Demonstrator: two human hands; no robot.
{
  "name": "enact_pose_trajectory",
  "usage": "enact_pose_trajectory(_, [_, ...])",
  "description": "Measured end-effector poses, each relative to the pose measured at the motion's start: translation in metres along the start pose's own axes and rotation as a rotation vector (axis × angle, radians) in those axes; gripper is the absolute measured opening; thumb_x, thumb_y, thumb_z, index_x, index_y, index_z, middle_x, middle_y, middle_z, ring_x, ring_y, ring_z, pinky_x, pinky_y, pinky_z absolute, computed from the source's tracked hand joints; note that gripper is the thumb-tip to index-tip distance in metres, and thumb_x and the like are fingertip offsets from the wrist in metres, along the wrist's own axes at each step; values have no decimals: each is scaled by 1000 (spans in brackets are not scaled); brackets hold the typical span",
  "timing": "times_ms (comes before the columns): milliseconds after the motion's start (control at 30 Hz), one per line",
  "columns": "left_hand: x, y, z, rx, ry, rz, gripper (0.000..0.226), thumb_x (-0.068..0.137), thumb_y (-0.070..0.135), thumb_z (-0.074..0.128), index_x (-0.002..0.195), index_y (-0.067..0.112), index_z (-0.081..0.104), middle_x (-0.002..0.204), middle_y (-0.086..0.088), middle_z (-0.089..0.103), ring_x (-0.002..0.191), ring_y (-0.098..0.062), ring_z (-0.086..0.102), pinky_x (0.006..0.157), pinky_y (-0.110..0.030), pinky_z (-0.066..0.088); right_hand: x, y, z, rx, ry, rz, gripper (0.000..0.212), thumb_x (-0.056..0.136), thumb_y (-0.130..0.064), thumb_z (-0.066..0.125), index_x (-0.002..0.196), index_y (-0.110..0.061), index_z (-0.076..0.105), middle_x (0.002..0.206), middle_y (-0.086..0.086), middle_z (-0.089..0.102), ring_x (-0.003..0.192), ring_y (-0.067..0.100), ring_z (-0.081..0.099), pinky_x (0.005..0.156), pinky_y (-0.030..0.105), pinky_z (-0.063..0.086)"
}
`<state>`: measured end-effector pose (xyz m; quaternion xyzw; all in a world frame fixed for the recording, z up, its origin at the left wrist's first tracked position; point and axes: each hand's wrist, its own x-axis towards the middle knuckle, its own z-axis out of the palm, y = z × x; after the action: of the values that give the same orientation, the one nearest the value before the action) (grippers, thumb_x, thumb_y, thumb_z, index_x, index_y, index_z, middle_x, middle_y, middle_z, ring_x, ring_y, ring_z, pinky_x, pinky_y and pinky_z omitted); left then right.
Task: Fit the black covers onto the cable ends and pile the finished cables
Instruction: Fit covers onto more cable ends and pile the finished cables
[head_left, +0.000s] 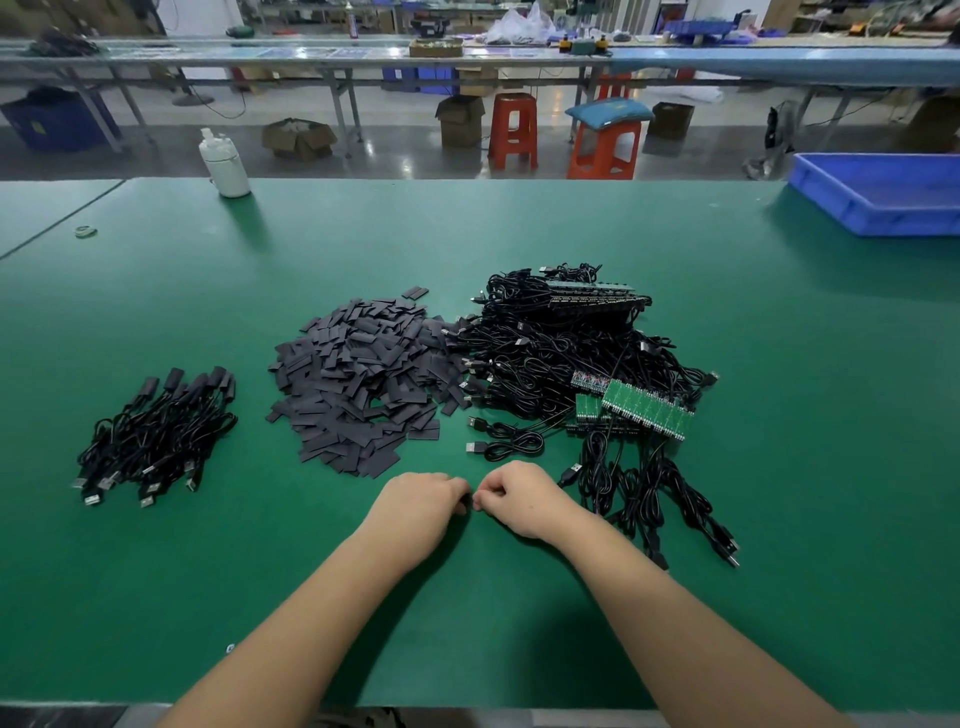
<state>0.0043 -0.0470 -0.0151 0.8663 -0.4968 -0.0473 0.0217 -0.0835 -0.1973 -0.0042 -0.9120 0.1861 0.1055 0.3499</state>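
No legible text, label, brand or number in the head view. The green boards (647, 410) carry small printed marks, too fine to read. The white bottle (224, 162) at the far edge of the table (519, 234) shows no readable label. The blue crate (883, 192) is unmarked on its visible wall. Cartons and stools on the floor beyond show no lettering that can be made out; the far benches are too blurred to tell.
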Motion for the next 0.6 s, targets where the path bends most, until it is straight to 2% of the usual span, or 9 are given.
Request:
enact_pose_trajectory(100, [0,0,-2,6,-12,-8,19,99,31,49,113,32,61,103,3,66,97,-20,63,76,-33,45,-1,-1,0,-12,-4,-1,23,98,-27,56,98,-17,77,64,-1,56,49,11,40,47,24,34])
enact_pose_trajectory(267, [1,-2,0,-46,-27,-7,23,97,21,52,116,30,61,103,5,65,96,-20,63,79,-31,44,-1,0,1,17,3,10,23,98,-27,56,101,-18,77,78,5,69,54,13,46,53,25,39])
enact_pose_trajectory(400, [2,-4,0,-71,-30,-6,24,95,19,53,115,29,63,102,5,65,96,-20,63,80,-30,44,0,2,2,37,14,14,23,98,-28,57,102,-20,78,89,9,75,66,18,55,64,27,45])
enact_pose_trajectory(533, [3,-6,1,-82,-13,1,21,97,22,53,116,28,61,102,4,62,97,-22,63,80,-32,45,0,3,2,90,25,3,22,98,-32,59,107,-23,77,93,5,76,75,20,62,71,28,49])
enact_pose_trajectory(600, [1,-6,4,-118,55,24,21,99,26,52,117,24,62,105,2,61,97,-23,62,81,-33,45,-1,3,2,136,26,-8,21,98,-35,60,107,-26,77,87,1,72,70,15,57,67,27,46])
